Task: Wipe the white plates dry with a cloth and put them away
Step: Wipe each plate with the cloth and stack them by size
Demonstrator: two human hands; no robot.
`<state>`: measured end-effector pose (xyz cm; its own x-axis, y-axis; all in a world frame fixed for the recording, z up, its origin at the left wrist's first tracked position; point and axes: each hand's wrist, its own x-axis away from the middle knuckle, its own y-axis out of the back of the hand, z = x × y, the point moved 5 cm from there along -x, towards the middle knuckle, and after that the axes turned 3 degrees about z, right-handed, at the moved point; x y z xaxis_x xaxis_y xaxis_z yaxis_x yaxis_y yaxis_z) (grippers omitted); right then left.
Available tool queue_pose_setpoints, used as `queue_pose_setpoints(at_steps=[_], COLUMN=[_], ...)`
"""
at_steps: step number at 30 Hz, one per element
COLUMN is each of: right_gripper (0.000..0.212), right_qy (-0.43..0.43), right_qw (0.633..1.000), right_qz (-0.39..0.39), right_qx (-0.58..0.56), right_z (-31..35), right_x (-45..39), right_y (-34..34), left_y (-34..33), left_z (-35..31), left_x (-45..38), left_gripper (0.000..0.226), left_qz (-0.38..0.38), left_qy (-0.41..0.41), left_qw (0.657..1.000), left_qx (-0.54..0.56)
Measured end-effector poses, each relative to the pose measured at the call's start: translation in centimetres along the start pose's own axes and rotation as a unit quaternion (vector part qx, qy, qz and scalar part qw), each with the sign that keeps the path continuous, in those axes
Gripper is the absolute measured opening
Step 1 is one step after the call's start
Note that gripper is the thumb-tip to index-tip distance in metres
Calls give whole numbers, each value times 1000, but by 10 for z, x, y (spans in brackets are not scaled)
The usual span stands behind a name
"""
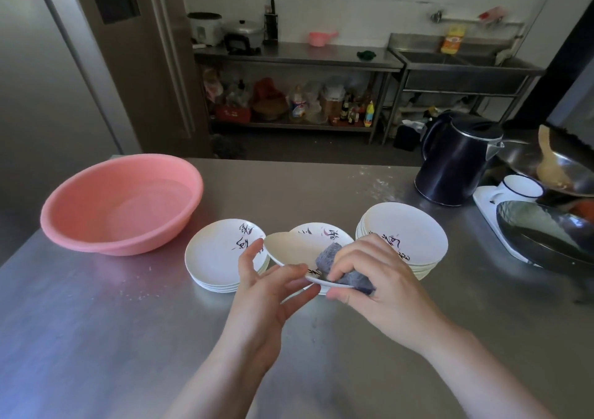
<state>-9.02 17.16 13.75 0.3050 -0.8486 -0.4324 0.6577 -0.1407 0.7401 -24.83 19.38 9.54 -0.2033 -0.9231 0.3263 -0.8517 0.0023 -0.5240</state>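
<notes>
Above the steel counter point(96, 306), the left hand point(257, 293) pinches a white printed plate point(299, 248) at its rim; the right hand's point(376, 277) fingers point(345, 262) clamp a grey-blue cloth point(328, 259) onto it, between two plate stacks point(218, 254).

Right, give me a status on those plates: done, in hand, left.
Which stack is finished can't be told: a short stack lies left, a taller stack right. In hand: left hand holds a tilted plate while right hand presses a grey cloth into it. Nothing looks put away; both stacks sit on the steel counter.
</notes>
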Motion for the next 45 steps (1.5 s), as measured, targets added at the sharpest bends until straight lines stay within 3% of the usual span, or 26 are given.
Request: queue_pose_setpoints(at_steps=[3,6,10,14,24,29,34,38,45], right_gripper=[26,25,23,21,33,26,18,17,18], right_qy=[-70,-143,-245,-304,-312,-320,-320,-325,-332], right_qw=[996,978,890,870,869,858,854,850,857], right_qz=[-1,-70,-200,-236,-254,-255,-244,-241,-241], right_qx=[-55,-132,-329,-308,-286,-312,-331,-336,-310], right_z=[-11,-26,-47,-57,-56,-54,-49,-47,-48], right_x=[0,11,39,65,81,82,80,80,82], right_y=[6,14,12,1,3,-2,-8,-11,-14], left_y=[3,12,31,41,33,30,37,38,35], left_z=[4,15,38,64,85,93,96,89,87], left_x=[-6,-14,-28,-44,-87,-99,-113,-122,-125], left_gripper=[72,79,85,85,84,86,110,117,108], left_qz=[-4,-9,-31,-42,-30,-24,-3,-11,-37], left_qy=[-11,-35,-34,-3,11,-10,-29,-52,-68], left_qw=[1000,999,999,999,999,999,986,951,899], left_qx=[13,12,-2,-8,-14,-36,-164,-305,-432])
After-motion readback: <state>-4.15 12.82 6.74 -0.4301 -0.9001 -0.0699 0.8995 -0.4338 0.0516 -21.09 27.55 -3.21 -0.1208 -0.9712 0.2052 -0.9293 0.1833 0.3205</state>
